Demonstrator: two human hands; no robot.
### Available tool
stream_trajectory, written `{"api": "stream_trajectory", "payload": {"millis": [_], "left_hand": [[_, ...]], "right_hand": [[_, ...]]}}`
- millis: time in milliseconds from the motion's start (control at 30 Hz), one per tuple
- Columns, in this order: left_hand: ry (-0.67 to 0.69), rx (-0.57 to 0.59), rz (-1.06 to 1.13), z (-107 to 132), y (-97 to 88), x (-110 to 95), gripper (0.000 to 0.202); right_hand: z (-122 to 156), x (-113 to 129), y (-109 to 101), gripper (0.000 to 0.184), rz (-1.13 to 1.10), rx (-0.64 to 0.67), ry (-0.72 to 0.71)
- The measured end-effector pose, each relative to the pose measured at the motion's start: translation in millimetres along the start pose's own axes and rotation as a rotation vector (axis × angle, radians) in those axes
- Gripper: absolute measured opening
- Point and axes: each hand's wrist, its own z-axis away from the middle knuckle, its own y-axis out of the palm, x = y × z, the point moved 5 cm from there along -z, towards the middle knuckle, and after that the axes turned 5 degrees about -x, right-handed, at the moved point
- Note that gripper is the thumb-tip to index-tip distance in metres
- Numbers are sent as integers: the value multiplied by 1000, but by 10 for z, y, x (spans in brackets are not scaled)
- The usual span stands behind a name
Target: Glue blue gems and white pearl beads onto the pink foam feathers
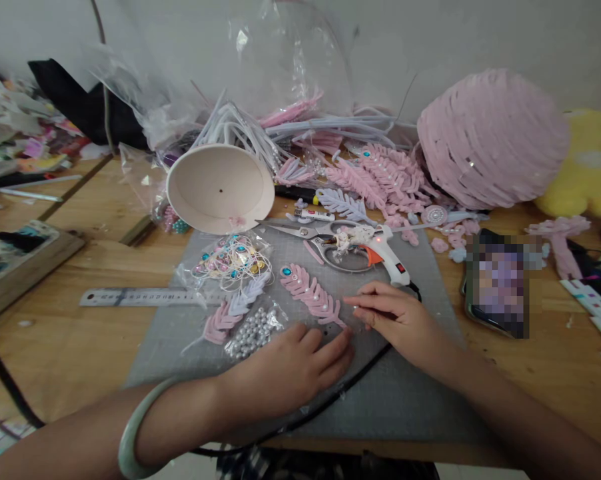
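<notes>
A pink fuzzy pipe-cleaner feather [308,293] lies on the grey cutting mat [180,363], with a blue gem at its tip and pearl beads along its middle. My left hand [300,357] reaches over the mat, its fingers closed at the feather's stem end. Just right of the stem, my right hand [393,313] pinches a tiny pale bead, mostly hidden by the fingertips. Beside my left hand are a bag of silver-grey pearl beads [255,333] and a pink and white feather [235,310]. A white glue gun [393,257] rests on scissors [300,231] beyond my right hand.
A steel ruler [125,297] and a bag of gems [235,260] lie left. Behind stand a cream bowl [220,190], a pile of pink feathers [390,177] and a large pink wrapped form [495,140]. A phone [498,287] lies right. The black cord [350,380] crosses the mat.
</notes>
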Motion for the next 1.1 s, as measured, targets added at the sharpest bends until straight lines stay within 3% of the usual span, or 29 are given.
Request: {"api": "stream_trajectory", "payload": {"millis": [300,567,933,1100], "left_hand": [[-5,-20,-2,3,13,3,39],[-8,-11,-1,5,4,3,38],[-9,-15,5,2,2,9,38],[-5,-7,0,1,10,12,38]], "right_hand": [[-1,-52,1,10,-53,-34,162],[13,-82,30,11,-9,-4,171],[2,-55,27,14,90,1,95],[18,-57,65,15,92,61,5]]}}
